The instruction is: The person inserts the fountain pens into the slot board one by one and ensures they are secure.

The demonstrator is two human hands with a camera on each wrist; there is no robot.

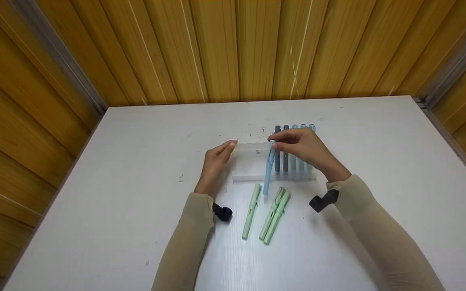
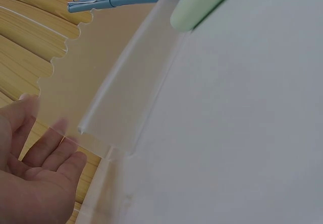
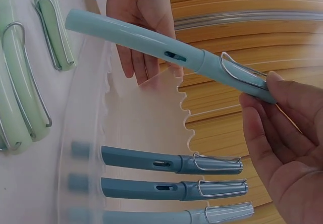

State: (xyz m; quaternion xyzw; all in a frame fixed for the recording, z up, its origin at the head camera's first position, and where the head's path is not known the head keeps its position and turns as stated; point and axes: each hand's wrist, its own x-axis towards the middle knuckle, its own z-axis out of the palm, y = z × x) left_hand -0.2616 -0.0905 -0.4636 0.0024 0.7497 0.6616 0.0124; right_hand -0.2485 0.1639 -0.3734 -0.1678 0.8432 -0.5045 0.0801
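My right hand [image 1: 306, 146] pinches a light blue fountain pen [image 3: 146, 41] by the end of its cap, near the silver clip. The pen hangs barrel down in front of a frosted clear pen rack [image 1: 249, 163] with a scalloped top edge. My left hand [image 1: 218, 161] grips the rack's left upper corner, with thumb and fingertips at its edge. In the rack's right part stand two dark blue pens [image 3: 144, 159] and several light blue pens [image 3: 151, 217], side by side. The rack's left part holds no pens.
Three light green pens lie on the white table [image 1: 115, 194] in front of the rack: a single pen [image 1: 251, 212] on the left, and a pair of pens [image 1: 274, 218] side by side to its right. Yellow wood-look panels [image 1: 217, 52] rise behind the table.
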